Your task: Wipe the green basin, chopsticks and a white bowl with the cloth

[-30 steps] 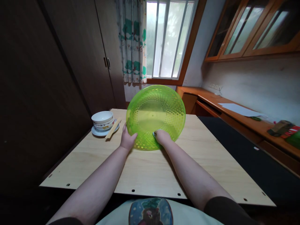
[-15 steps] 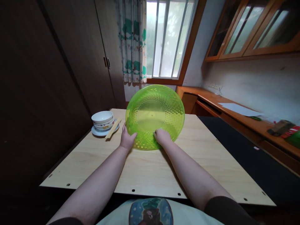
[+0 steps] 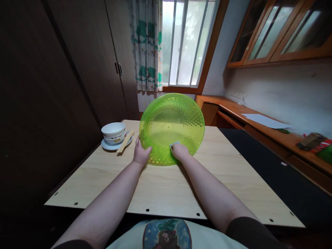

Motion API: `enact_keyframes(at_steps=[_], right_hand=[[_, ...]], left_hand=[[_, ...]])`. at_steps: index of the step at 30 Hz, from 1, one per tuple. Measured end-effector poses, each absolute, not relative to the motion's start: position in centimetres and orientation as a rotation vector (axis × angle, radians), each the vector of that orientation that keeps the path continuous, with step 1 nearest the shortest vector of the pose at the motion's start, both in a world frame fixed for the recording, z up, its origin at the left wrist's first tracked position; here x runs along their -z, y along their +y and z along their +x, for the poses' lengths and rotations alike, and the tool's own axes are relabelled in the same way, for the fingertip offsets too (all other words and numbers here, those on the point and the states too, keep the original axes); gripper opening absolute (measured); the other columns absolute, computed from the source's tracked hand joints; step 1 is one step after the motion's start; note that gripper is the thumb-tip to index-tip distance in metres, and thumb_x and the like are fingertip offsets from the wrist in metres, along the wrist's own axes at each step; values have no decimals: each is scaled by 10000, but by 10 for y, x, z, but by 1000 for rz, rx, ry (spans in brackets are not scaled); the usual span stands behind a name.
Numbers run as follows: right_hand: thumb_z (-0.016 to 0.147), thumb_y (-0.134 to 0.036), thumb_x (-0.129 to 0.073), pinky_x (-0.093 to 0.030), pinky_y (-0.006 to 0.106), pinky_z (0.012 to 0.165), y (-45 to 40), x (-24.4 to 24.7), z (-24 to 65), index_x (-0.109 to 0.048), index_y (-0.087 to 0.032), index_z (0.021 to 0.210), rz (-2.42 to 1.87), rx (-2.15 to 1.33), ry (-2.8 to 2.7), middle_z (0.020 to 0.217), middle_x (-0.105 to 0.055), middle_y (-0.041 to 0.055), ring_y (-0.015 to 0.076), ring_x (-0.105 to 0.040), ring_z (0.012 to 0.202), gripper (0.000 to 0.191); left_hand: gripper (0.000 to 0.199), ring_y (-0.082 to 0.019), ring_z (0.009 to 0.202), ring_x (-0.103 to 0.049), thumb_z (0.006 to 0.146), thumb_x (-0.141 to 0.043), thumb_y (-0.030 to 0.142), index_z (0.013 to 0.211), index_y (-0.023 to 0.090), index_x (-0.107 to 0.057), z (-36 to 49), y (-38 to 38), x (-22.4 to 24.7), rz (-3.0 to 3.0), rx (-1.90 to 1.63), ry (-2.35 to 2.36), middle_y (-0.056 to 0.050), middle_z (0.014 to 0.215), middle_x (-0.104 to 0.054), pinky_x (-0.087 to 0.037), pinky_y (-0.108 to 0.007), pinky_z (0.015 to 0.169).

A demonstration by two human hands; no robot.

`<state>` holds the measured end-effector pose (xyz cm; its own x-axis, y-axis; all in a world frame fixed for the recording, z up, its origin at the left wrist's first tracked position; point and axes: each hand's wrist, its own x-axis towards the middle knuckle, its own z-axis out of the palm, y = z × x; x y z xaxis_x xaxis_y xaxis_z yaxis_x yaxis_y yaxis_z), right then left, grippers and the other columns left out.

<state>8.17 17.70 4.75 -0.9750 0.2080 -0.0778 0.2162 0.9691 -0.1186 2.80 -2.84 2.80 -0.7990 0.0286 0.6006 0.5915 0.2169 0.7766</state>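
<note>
A green translucent plastic basin (image 3: 168, 121) is tilted up on the wooden table, its inside facing me. My left hand (image 3: 141, 152) grips its lower left rim, thumb inside and fingers behind. Inside the basin's lower part, my right hand (image 3: 180, 152) is closed on a small pale cloth (image 3: 175, 143), most of it hidden by the fingers. To the left, stacked white bowls (image 3: 113, 129) sit on a light blue plate (image 3: 109, 146), with wooden chopsticks (image 3: 125, 142) leaning on the plate's right edge.
The light wooden tabletop (image 3: 166, 193) has small holes along its near edge. Beyond its right side are a black surface (image 3: 259, 162) and an orange-brown desk (image 3: 233, 110) with white paper (image 3: 267, 121). A dark wardrobe (image 3: 85, 62) stands at the left.
More of the pale cloth shows above my right hand. The basin and my left hand have barely moved.
</note>
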Motion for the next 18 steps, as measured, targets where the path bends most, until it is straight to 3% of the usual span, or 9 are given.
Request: enact_keyframes(at_steps=[5, 13, 18], right_hand=[[936, -348, -364, -444, 295, 786, 169, -42, 84, -679, -223, 1067, 23, 224, 3117, 1062, -697, 105, 228, -638, 962, 363], [881, -185, -428, -445, 297, 780, 185, -45, 78, -676, -220, 1083, 481, 279, 3024, 1104, -676, 118, 236, -638, 987, 322], [871, -155, -417, -453, 300, 785, 186, -45, 77, -679, -203, 1071, 502, 302, 3023, 1075, -681, 125, 242, -640, 988, 333]], left_hand=[[745, -297, 1287, -436, 628, -652, 134, 1337, 202, -434, 28, -29, -29, -573, 1611, -2033, -122, 1328, -492, -315, -452, 1129], [767, -302, 1287, -443, 629, -660, 129, 1353, 188, -413, 29, -29, -31, -575, 1606, -2042, -135, 1329, -486, -333, -447, 1120], [743, -288, 1279, -454, 640, -664, 132, 1340, 189, -422, 26, -29, -27, -578, 1631, -2049, -132, 1323, -501, -335, -439, 1117]])
